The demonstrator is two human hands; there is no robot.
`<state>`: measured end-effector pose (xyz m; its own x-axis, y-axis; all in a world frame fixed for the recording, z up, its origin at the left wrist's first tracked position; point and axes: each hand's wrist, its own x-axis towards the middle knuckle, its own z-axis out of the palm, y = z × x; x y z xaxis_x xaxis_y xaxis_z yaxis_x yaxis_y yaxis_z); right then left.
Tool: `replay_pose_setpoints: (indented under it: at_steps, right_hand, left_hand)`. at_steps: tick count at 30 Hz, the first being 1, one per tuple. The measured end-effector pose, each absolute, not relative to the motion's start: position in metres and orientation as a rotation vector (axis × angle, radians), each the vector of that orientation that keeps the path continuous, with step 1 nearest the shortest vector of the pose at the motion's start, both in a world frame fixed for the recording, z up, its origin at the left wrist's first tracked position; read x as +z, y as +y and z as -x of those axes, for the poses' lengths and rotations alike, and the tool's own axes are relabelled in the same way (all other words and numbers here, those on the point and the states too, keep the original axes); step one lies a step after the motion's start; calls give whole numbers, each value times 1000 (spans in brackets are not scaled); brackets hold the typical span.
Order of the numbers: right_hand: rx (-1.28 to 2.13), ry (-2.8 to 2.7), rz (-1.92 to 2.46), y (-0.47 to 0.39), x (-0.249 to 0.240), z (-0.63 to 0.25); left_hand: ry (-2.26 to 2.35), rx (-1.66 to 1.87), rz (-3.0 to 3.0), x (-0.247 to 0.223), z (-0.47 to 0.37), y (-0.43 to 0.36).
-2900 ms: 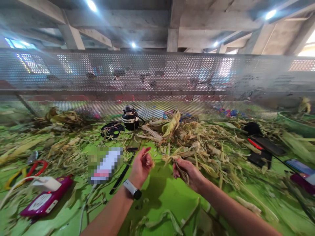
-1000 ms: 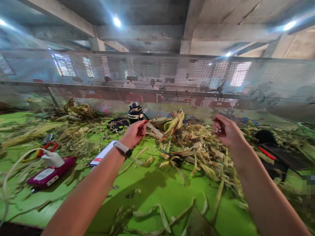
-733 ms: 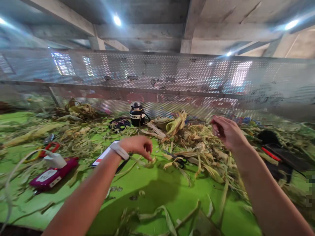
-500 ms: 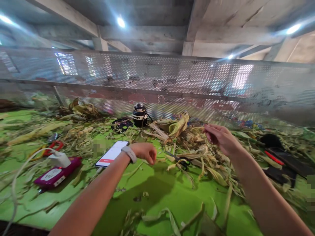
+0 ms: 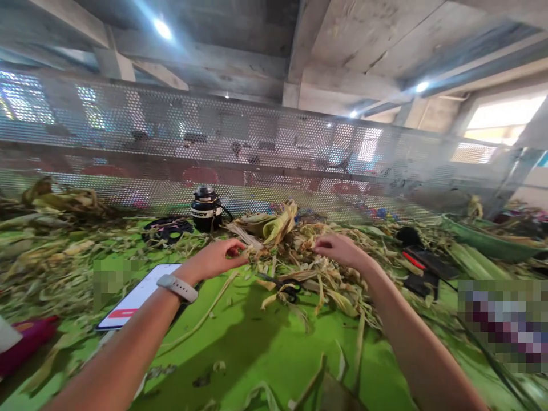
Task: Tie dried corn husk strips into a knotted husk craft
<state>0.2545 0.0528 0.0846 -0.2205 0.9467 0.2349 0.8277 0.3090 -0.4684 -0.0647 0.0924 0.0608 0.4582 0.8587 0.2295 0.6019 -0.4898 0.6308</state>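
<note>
My left hand point(image 5: 220, 258), with a pale watch band point(image 5: 177, 287) at the wrist, hovers at the left edge of a heap of dried corn husks point(image 5: 334, 279). Its fingers curl toward the thumb; whatever is between them is too small to make out. Over the heap, my right hand point(image 5: 340, 250) has its fingertips drawn together, and I cannot see what they pinch. Black-handled scissors point(image 5: 291, 290) lie among the husk scraps between and below my hands. A larger curled husk point(image 5: 280, 225) rests just beyond them. Under my left forearm lies a phone point(image 5: 143, 291) with a lit screen.
A black lidded bottle point(image 5: 206, 210) stands before a perforated metal screen point(image 5: 257, 137). Husk strips litter the green table point(image 5: 257, 354). A purple power strip point(image 5: 32, 342) lies at left. At right are a black-and-red object point(image 5: 422, 264) and a green basket point(image 5: 488, 240).
My view has turned right, bringing the green basket into sight. My left hand has reached farther forward to the heap's edge, and my right hand has come lower and closer to the husks.
</note>
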Motion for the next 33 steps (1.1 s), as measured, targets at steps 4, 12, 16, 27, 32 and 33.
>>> replay_pose_setpoints:
  at_steps: [4, 12, 16, 27, 32, 33]
  right_hand:
    - [265, -2304, 1635, 52, 77, -248]
    - [365, -2608, 1744, 45, 79, -238]
    - [264, -2639, 1936, 39, 75, -230]
    - [187, -2466, 2014, 31, 82, -229]
    - [532, -2354, 1747, 33, 111, -273]
    - [576, -2301, 1691, 34, 113, -279]
  left_hand:
    - [1265, 825, -2211, 57, 65, 92]
    - [1179, 465, -2407, 52, 56, 86]
    - [1141, 355, -2435, 53, 51, 78]
    - [1069, 370, -2400, 53, 48, 73]
    - [1033, 541, -2315, 68, 42, 69]
    - [1016, 580, -2288, 71, 40, 68]
